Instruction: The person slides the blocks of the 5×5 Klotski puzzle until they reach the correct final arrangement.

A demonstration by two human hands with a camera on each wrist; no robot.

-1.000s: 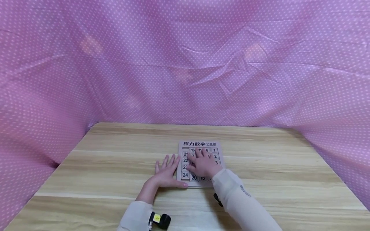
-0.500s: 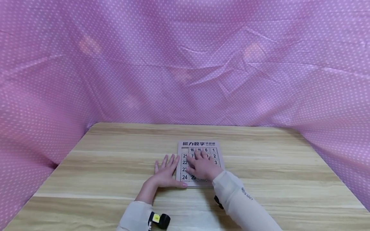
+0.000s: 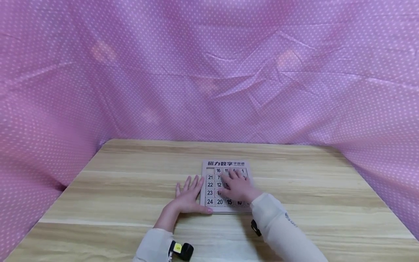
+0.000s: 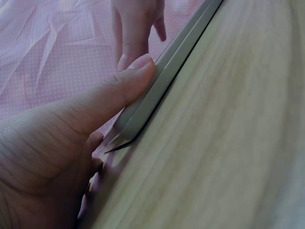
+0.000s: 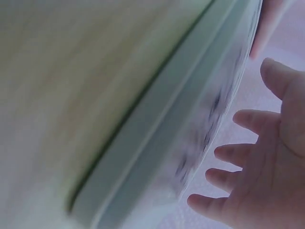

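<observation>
A number sliding puzzle (image 3: pixel 226 210) lies flat on the table, its numbered tiles in a pale frame with dark lettering along the far edge. The slot at its far left corner shows no tile; tile 21 (image 3: pixel 210 177) sits just below that. My left hand (image 3: pixel 188 200) has its fingers spread along the left edge, and its thumb (image 4: pixel 138 71) rests on the near left corner. Over the right part of the tiles is my right hand (image 3: pixel 240 188), fingers spread, hiding several numbers. In the right wrist view its fingertips (image 5: pixel 228 155) appear just off the tile face.
The wood-grain table (image 3: pixel 114 182) surrounds the puzzle on all sides. Pink dotted cloth (image 3: pixel 209 72) hangs behind the table and at both sides. A small black wrist camera (image 3: pixel 186 251) sticks out from the left sleeve.
The left column of tiles has slid toward the near edge, widening the gap at the far left corner. My right hand has then shifted right, uncovering more tiles. The left hand stays put.
</observation>
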